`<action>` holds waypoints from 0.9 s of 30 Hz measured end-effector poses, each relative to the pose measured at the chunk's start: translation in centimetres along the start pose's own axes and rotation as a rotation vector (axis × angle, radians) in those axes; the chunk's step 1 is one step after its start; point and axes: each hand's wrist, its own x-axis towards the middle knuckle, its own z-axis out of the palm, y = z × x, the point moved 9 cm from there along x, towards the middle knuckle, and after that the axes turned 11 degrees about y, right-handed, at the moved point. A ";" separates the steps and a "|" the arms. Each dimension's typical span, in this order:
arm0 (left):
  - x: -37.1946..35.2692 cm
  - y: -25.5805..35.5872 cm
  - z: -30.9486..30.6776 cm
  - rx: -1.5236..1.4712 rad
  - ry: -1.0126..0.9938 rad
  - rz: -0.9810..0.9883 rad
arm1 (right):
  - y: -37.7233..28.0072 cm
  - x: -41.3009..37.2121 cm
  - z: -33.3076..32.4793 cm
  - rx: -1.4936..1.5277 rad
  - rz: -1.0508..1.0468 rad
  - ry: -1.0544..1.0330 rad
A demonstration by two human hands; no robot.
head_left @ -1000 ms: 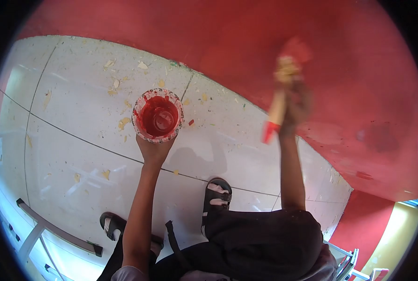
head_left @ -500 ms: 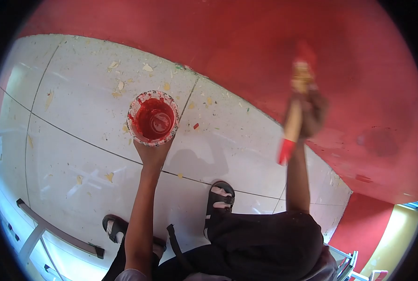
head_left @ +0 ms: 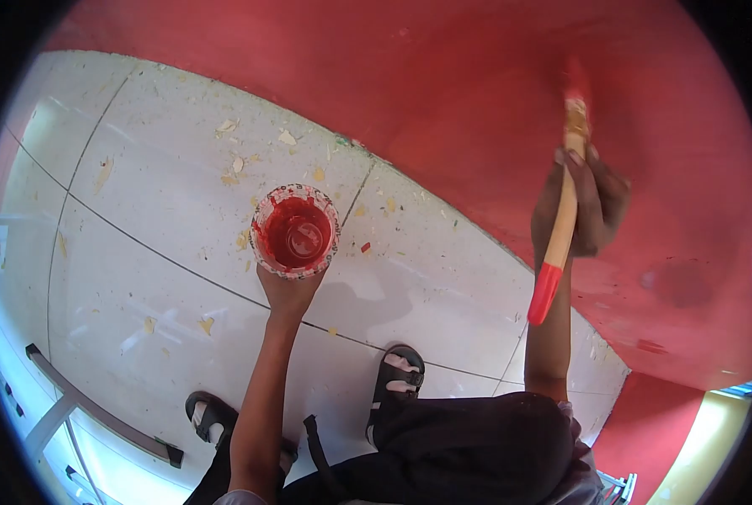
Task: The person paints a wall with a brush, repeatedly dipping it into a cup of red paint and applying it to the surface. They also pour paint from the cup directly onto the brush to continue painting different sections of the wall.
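A paint cup [head_left: 259,244] with red paint inside is held up by my left hand [head_left: 290,290]; its fingers are mostly hidden beneath and behind the cup. My right hand [head_left: 585,202] is closed around a paintbrush [head_left: 566,210] with a wooden handle that ends in a red tip. The brush's bristles, red with paint and slightly blurred, are against the red wall [head_left: 443,93] or very close to it.
Pale floor tiles [head_left: 182,227] carry scattered paint flakes [head_left: 287,137] along the wall's base. A metal frame leg [head_left: 98,408] stands at lower left. My sandalled feet [head_left: 399,374] are below. A yellow wall section [head_left: 700,446] shows at lower right.
My right hand and the paintbrush have moved right and slightly down in view, with the bristles shifting up and right across the wall. The cup appears slightly lower and further right.
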 end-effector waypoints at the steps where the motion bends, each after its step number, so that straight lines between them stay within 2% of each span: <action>1: 0.3 0.3 0.1 -0.004 0.000 0.007 | -0.4 0.6 -0.6 -0.024 -0.013 0.088; 3: 0.8 1.0 0.1 -0.007 0.001 0.022 | -1.0 -3.6 2.7 0.019 -0.104 -0.229; 4: 1.0 1.2 0.0 0.001 0.013 0.033 | -0.8 -7.8 4.9 0.096 -0.087 -0.322; 5: 1.0 1.4 -0.2 0.014 0.024 0.042 | -1.1 -12.3 7.2 0.082 -0.075 -0.545; 7: 1.1 1.5 -0.9 0.038 0.043 0.062 | -2.5 -19.8 10.0 0.160 -0.039 -0.830; 10: 1.4 1.1 -2.2 0.077 0.074 0.063 | -3.2 -19.1 11.4 0.234 -0.017 -0.871; 11: 1.5 1.0 -2.7 0.088 0.088 0.046 | -1.2 -16.9 11.4 0.337 0.134 -0.760; 14: 1.7 0.6 -4.2 0.049 0.135 0.021 | 1.7 -3.2 7.7 0.308 0.277 -0.329; 15: 1.9 0.5 -4.6 0.021 0.151 0.019 | 0.0 0.5 5.9 0.198 0.141 -0.165; 17: 2.5 0.7 -4.9 0.016 0.179 -0.013 | 0.3 -1.0 4.5 0.257 0.197 -0.114; 19: 2.9 0.5 -5.1 -0.002 0.196 -0.040 | -1.5 -3.2 6.0 0.186 0.019 -0.230; 20: 3.1 0.3 -5.3 -0.011 0.195 -0.052 | -3.9 -5.6 8.0 0.080 -0.183 -0.367; 21: 3.2 0.1 -5.4 -0.019 0.189 -0.063 | -4.3 -9.3 10.5 0.078 -0.138 -0.548; 23: 3.3 0.7 -5.9 0.020 0.212 -0.015 | -4.9 -16.8 13.9 0.174 -0.099 -0.780; 26: 3.7 1.4 -7.0 0.032 0.246 0.015 | -6.2 -18.9 15.5 0.423 0.082 -0.873; 27: 3.8 1.4 -7.3 0.025 0.261 0.015 | -5.2 -16.8 15.6 0.451 0.084 -0.722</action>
